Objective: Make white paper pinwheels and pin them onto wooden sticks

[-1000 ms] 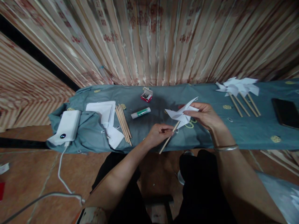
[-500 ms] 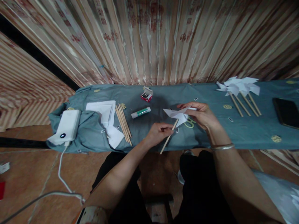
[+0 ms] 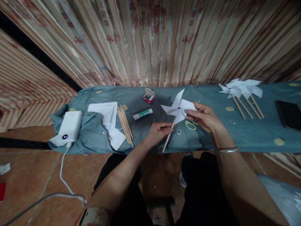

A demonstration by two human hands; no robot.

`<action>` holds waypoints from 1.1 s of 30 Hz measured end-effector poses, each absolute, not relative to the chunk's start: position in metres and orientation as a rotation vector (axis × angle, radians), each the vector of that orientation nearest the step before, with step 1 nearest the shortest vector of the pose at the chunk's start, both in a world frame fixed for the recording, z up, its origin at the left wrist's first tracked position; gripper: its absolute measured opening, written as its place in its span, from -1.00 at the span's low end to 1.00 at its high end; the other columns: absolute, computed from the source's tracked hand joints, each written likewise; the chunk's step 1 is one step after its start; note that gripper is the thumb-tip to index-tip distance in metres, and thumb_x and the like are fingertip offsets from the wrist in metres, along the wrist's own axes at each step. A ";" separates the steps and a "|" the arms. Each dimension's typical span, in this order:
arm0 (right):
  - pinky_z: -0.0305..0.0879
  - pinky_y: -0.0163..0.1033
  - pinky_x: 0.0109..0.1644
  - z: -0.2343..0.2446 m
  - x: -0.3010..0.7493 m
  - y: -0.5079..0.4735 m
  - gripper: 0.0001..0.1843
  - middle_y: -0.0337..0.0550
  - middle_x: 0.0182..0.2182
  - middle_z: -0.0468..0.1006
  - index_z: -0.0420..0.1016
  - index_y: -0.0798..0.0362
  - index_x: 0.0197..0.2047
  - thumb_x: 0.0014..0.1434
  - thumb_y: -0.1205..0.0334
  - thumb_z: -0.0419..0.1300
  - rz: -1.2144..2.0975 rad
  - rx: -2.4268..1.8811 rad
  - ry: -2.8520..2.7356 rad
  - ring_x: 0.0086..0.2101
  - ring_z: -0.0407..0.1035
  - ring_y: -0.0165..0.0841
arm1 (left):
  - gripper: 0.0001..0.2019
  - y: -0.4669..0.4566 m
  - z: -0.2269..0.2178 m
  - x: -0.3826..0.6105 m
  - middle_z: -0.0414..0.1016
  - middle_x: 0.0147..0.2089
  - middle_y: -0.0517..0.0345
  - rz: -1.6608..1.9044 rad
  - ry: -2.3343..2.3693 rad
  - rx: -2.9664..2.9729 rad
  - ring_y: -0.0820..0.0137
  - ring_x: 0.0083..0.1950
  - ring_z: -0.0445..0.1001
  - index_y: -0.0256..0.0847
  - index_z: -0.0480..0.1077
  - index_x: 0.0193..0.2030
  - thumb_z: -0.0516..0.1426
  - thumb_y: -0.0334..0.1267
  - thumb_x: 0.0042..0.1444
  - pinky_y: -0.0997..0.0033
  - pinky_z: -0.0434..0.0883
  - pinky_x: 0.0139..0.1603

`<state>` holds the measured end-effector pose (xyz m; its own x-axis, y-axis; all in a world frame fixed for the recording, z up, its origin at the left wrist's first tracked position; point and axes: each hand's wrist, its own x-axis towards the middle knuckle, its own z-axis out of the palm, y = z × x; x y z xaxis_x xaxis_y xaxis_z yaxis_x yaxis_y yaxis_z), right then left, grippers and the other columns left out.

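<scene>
A white paper pinwheel (image 3: 175,110) with a dark pin at its centre faces up toward me above the cloth. Its wooden stick (image 3: 167,142) slants down toward the front edge, pinched between the thumb and fingers of my left hand (image 3: 158,132). My right hand (image 3: 205,116) grips a paper blade at the right side, thumb on top. Partly under the pinwheel and beside my right hand lie scissors with yellow-green handles (image 3: 191,125); their blades are hidden.
Left of my hands are a glue stick (image 3: 143,114), an open pin box (image 3: 148,96), several wooden sticks (image 3: 125,125), white paper sheets (image 3: 113,110) and a white power bank (image 3: 70,127) on a cable. Several pinwheels (image 3: 244,88) and a black phone (image 3: 288,114) lie right.
The pinwheel has tilted so its front and central pin now face me; before, it was seen edge-on. My right hand has shifted slightly right and grips a blade's edge.
</scene>
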<state>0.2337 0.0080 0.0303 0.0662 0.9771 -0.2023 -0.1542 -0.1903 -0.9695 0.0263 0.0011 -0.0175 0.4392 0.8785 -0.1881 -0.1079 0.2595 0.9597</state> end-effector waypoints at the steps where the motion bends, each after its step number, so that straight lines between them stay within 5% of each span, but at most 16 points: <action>1: 0.48 -0.44 -0.40 0.030 0.233 0.008 -0.57 -0.27 -0.36 0.65 0.61 -0.04 -0.27 -0.29 0.15 0.53 1.374 -1.280 -0.931 -0.45 0.49 -0.47 | -0.73 0.002 -0.017 0.026 0.56 -0.44 0.16 0.803 0.875 1.095 0.49 -0.43 0.38 -0.29 0.62 -0.26 0.34 -0.28 -0.17 0.49 0.34 -0.31; 21: 0.44 -0.52 -0.42 0.022 0.224 0.011 -0.61 -0.32 -0.47 0.63 0.62 -0.01 -0.36 -0.35 0.26 0.55 1.417 -1.253 -0.884 -0.51 0.46 -0.53 | -0.85 0.006 -0.021 0.029 0.55 -0.45 0.18 0.891 0.935 1.111 0.50 -0.42 0.40 -0.29 0.59 -0.37 0.32 -0.32 -0.17 0.51 0.34 -0.32; 33: 0.46 -0.48 -0.42 0.020 0.225 0.013 -0.57 -0.23 -0.44 0.65 0.56 -0.02 -0.41 -0.26 -0.12 0.50 1.399 -1.223 -0.794 -0.45 0.54 -0.46 | -0.85 0.007 -0.021 0.031 0.61 -0.41 0.16 0.962 0.970 1.068 0.45 -0.38 0.47 -0.26 0.60 -0.39 0.32 -0.35 -0.20 0.48 0.40 -0.26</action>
<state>0.2247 0.0126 0.0204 0.0909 0.9647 -0.2472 -0.2820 -0.2131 -0.9354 0.0313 0.0068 -0.0207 0.2780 0.9480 -0.1550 -0.1471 0.2014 0.9684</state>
